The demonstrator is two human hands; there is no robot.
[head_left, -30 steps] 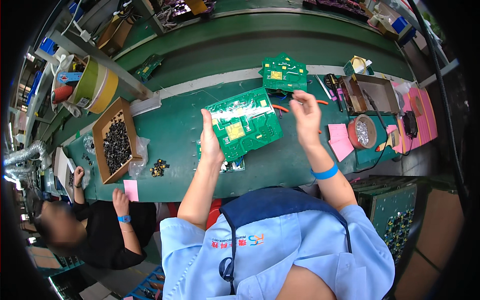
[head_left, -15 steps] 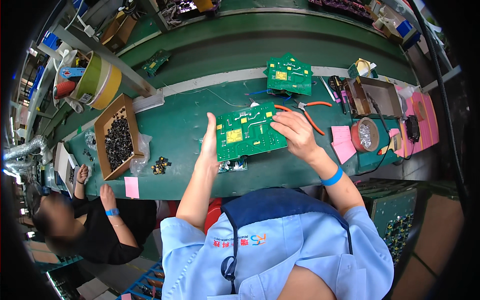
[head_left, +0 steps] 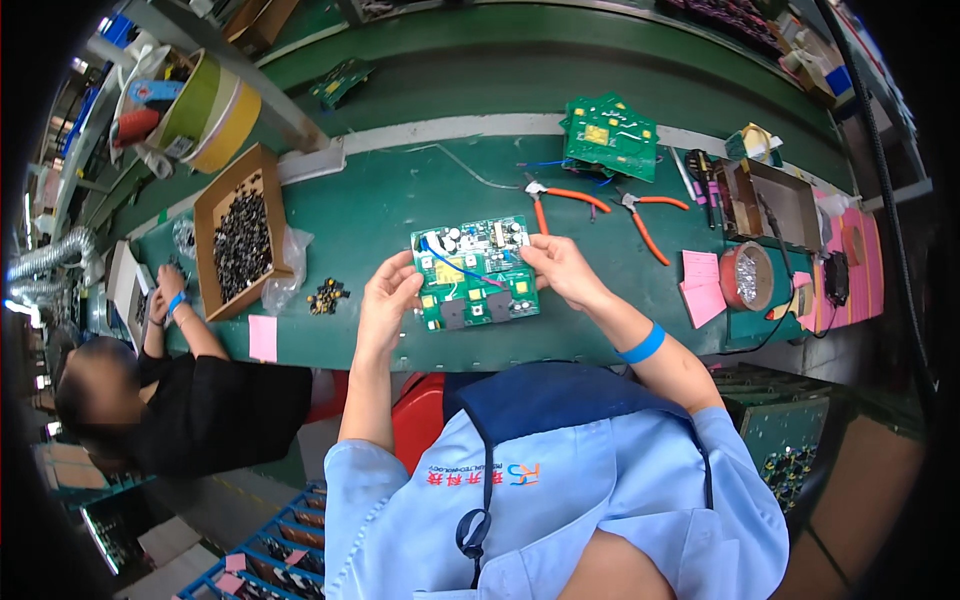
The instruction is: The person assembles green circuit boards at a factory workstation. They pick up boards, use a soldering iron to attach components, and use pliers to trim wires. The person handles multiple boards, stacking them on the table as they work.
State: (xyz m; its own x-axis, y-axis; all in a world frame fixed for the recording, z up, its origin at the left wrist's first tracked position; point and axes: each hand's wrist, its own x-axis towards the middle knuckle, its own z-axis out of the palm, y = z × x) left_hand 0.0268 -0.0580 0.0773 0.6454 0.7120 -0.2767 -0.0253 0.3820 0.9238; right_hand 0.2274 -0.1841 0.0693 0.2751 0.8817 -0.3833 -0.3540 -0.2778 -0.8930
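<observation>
A green circuit board (head_left: 475, 275) lies level between my hands over the bench, its component side up, with a blue wire and black blocks on it. My left hand (head_left: 388, 297) grips its left edge, thumb on top. At the upper right corner my right hand (head_left: 560, 268) pinches it between thumb and fingers. Whether the board touches the bench is hard to see. Beyond it lie orange-handled cutters (head_left: 570, 195) and a second orange-handled pair (head_left: 648, 222). A stack of green boards (head_left: 610, 140) rests at the back.
To the left stand a cardboard box of small black parts (head_left: 245, 235), a plastic bag (head_left: 290, 270) and a little pile of parts (head_left: 327, 297). Pink paper slips (head_left: 702, 285) and a round tub (head_left: 745, 275) are at right. A co-worker (head_left: 200, 390) sits at left.
The board's component side now faces up, where its flat soldered side showed before. My right hand has drawn nearer me, uncovering the left cutters. The co-worker's hands have come together.
</observation>
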